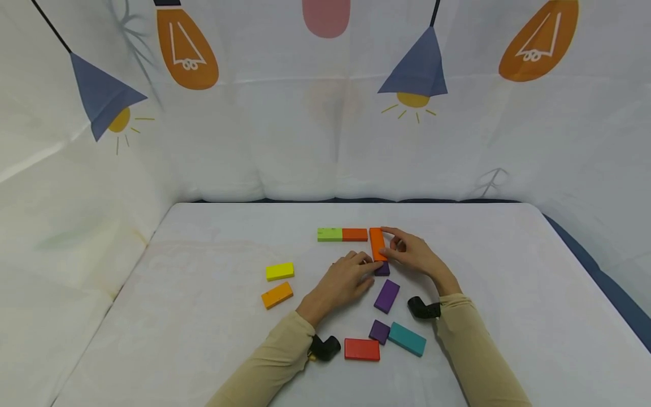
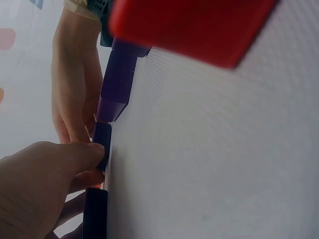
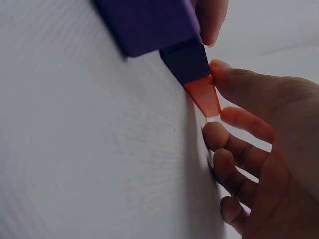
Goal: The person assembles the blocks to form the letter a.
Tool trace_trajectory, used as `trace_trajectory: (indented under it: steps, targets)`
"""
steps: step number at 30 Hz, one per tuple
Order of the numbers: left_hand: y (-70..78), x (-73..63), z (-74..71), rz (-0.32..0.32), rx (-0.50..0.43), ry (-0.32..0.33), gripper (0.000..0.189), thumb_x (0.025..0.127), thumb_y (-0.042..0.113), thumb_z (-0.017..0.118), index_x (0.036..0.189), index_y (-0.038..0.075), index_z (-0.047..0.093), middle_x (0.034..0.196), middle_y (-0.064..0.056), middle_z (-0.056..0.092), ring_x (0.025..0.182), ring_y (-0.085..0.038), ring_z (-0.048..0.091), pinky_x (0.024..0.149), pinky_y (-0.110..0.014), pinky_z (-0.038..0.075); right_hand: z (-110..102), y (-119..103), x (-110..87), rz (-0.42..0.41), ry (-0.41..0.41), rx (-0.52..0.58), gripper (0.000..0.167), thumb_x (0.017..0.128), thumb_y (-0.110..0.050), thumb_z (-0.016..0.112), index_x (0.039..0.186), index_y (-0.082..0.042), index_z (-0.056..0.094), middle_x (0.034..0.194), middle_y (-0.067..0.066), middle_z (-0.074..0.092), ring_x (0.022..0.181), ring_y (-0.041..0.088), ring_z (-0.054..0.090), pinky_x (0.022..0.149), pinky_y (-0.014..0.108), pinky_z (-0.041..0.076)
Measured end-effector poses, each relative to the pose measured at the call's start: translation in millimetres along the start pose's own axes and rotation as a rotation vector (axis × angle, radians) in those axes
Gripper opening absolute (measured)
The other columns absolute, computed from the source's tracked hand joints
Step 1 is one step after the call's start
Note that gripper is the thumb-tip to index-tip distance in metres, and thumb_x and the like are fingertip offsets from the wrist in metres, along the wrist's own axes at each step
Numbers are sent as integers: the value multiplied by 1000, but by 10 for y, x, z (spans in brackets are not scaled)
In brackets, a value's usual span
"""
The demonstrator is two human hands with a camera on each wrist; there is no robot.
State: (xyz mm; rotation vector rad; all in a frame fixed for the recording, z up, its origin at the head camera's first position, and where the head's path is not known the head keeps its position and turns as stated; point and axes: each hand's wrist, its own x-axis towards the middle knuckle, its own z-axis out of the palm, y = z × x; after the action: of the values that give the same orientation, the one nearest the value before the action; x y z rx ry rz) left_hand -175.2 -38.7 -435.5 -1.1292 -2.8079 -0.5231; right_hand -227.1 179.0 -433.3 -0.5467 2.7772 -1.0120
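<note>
An orange block lies lengthwise away from me, its near end meeting a small purple block. My right hand holds the orange block between index fingertip at its far end and thumb near the purple one; its other fingers curl loosely beside it. From the left, my left hand reaches across with one extended digit touching the purple block. Left of the orange block, a green block and a red-orange block sit end to end in a row.
Nearer me lie a purple block, a small purple block, a teal block and a red block. Yellow and orange-yellow blocks lie to the left. A printed white cloth hangs behind the white table.
</note>
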Motion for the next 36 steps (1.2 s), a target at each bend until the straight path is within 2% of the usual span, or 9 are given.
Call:
trace_trajectory:
  steps: [14,36]
  targets:
    - [-21,-6,-2,-4,-17,23,37,92,27,61,129,21,60,113,1,59,99,-14,52,79,-26,48,17,-9,10,-6,10,20,57,90,-33,64,138,-11,46,85,3,52,72,15,46,63,28,35]
    - [-33,-3,7,-2,-62,60,33,92,23,62,124,19,63,112,2,61,98,-14,53,80,-26,49,36,-26,4,-10,28,-9,56,88,-34,66,136,-11,47,84,2,51,70,15,44,61,28,33]
